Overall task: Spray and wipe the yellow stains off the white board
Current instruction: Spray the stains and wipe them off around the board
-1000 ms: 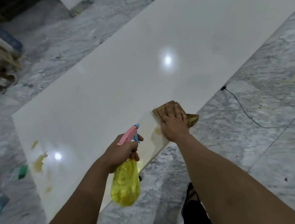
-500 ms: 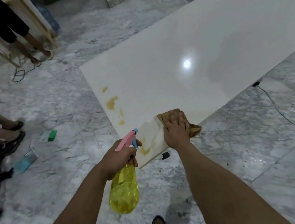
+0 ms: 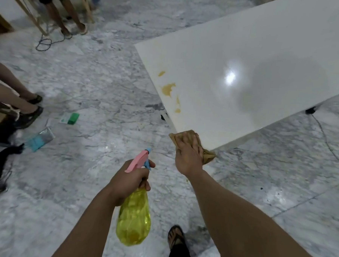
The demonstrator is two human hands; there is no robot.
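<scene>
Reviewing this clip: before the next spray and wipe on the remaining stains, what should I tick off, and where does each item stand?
1. Spray bottle gripped by left hand: ok.
2. Nozzle aimed at the yellow stains: cannot tell.
3. Cloth under right hand, at the white board corner: ok.
4. Near corner wiped free of yellow: ok.
5. All stains gone: not ok, several blotches remain near the board's left edge.
6. Liquid left in bottle: cannot tell.

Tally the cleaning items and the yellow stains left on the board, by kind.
Spray bottle: 1, held by the left hand
Cloth: 1, under the right hand at the white board corner
Yellow stains: 4, namely small top spot, large blotch, thin streak, bottom spot
Total: 6
</scene>
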